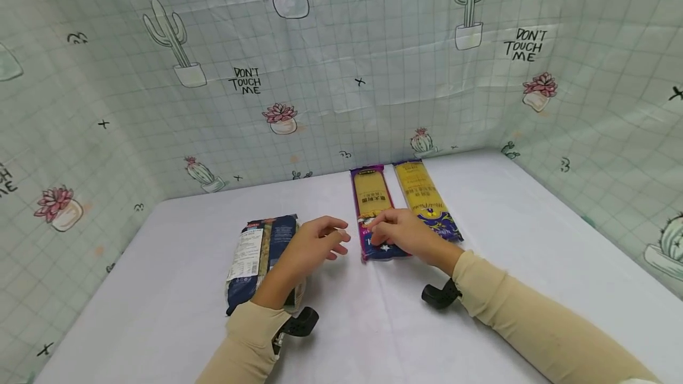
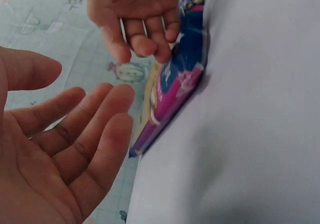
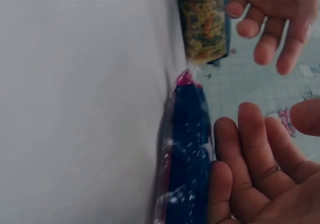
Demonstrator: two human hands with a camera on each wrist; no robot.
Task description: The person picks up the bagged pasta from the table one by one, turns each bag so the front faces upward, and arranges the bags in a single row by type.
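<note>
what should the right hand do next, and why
Probably curl the right hand gently round the near end of the pink-edged pasta packet: it is already over that end but not wrapped round it, while the left hand is open, empty and apart from that packet.

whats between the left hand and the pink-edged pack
Just bare white cloth between the left hand and pink-edged pack, in the head view.
</note>
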